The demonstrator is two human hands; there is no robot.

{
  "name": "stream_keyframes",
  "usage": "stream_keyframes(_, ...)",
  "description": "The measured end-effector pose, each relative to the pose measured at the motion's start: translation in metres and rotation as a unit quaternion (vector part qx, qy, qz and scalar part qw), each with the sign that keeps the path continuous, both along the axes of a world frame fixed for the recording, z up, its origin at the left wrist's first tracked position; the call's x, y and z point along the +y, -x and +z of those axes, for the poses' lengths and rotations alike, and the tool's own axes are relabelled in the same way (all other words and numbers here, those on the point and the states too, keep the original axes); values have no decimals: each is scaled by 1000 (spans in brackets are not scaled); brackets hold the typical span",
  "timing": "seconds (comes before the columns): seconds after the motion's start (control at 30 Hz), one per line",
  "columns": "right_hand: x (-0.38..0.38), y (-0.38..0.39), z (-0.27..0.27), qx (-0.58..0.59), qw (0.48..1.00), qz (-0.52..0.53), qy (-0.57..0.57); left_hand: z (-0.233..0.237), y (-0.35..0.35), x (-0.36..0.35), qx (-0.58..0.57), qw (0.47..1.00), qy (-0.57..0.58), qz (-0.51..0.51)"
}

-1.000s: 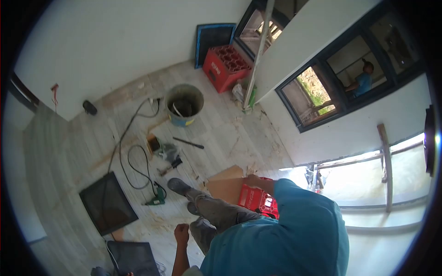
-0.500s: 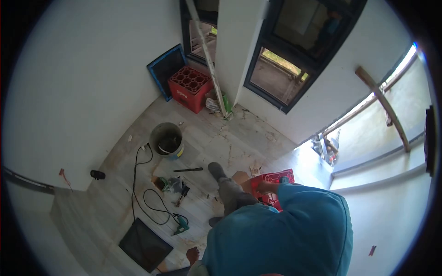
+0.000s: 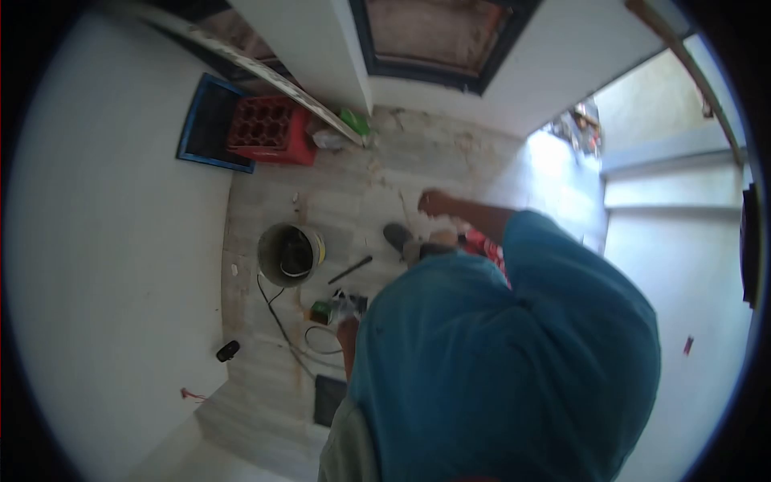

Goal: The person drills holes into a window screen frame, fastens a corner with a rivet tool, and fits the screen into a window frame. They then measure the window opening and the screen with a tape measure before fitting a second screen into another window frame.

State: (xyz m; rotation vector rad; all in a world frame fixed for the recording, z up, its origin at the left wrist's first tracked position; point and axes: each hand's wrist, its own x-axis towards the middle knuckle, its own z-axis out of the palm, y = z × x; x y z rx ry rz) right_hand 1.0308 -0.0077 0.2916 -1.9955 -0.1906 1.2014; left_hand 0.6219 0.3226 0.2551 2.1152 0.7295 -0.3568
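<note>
Pale grey floor tiles, smeared with dust and mortar, run between white walls up to a dark-framed window [image 3: 438,36]. The person in the teal shirt [image 3: 498,361] fills the lower half of the view.

The right hand [image 3: 434,201] is out ahead on a straight arm, fingers curled into a loose fist, hanging over the tiles with nothing visible in it. Just below it is a grey shoe [image 3: 397,237], and beside that a red plastic crate [image 3: 484,242] peeks out from under the sleeve.

Now the left hand [image 3: 347,331]: low at the shirt's edge, mostly hidden, so how its fingers sit cannot be told. It is right by a small green power tool [image 3: 322,312] and a black cable [image 3: 281,325] looping across the floor.

Close to those, a black bar [image 3: 350,270] lies flat, and a round grey bucket with a yellow band [image 3: 290,255] stands upright.

Farther off by the wall sits a second red crate with round cells [image 3: 267,128]. A blue-framed dark panel [image 3: 210,124] leans beside it, and a long pale plank [image 3: 265,71] slants above the crate.
</note>
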Motion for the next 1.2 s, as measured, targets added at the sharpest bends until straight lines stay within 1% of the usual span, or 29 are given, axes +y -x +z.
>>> stream_keyframes(0.03,5,-7,51,-10,995,-97,7,11,-36,16,-27,1000,4,2)
stream_keyframes(0.1,-2,-32,44,24,979,-195,-49,41,-104,49,-74,984,118,109)
stream_keyframes(0.13,-7,-34,41,33,967,-245,-61,74,-147,52,-69,928,260,259)
stream_keyframes(0.2,-25,-34,36,48,934,-345,-85,113,-214,84,-76,950,229,200)
stream_keyframes(0.27,-53,-21,19,70,919,-382,-69,162,-287,101,-77,941,223,244)
stream_keyframes(0.3,-70,-10,20,78,911,-401,-53,169,-317,122,-103,947,222,206)
stream_keyframes(0.33,-90,3,2,81,908,-409,-42,176,-348,146,-131,952,220,169)
stream_keyframes(0.37,-107,18,-14,71,897,-436,10,188,-383,164,-135,949,214,187)
stream_keyframes(0.4,-132,38,-36,90,887,-451,40,198,-419,183,-139,946,208,205)
stream_keyframes(0.43,-145,55,-29,104,849,-518,9,205,-455,210,-152,951,203,175)
stream_keyframes(0.47,-149,65,-16,109,807,-579,41,211,-494,238,-167,955,198,142)
stream_keyframes(0.5,-153,77,-9,99,785,-609,60,217,-534,262,-188,948,205,157)
stream_keyframes(0.57,-151,94,13,116,739,-662,37,234,-616,304,-221,925,240,194)
stream_keyframes(0.63,-136,100,37,133,710,-691,22,242,-702,351,-213,926,239,202)
stream_keyframes(0.67,-122,99,52,140,720,-679,35,248,-738,367,-206,925,238,211)
stream_keyframes(0.73,-95,84,75,152,743,-649,53,254,-807,391,-192,943,177,208)
stream_keyframes(0.77,-82,74,85,151,731,-664,43,256,-837,400,-187,950,147,204)
stream_keyframes(0.83,-56,64,107,152,700,-697,25,262,-880,408,-181,956,131,191)
stream_keyframes(0.87,-45,60,119,155,691,-705,34,263,-903,406,-178,959,124,181)
stream_keyframes(0.97,-25,74,131,172,669,-721,54,271,-951,394,-201,922,194,268)
stream_keyframes(1.03,-19,89,131,176,663,-725,62,264,-977,406,-196,920,216,263)
stream_keyframes(1.1,-9,102,139,190,646,-734,89,251,-998,426,-143,941,234,198)
stream_keyframes(1.13,-2,99,151,191,639,-738,97,240,-1006,437,-167,931,278,166)
stream_keyframes(1.17,1,102,152,191,630,-745,106,232,-1011,443,-192,917,323,137)
stream_keyframes(1.2,4,108,153,194,622,-750,115,231,-1012,439,-214,916,300,162)
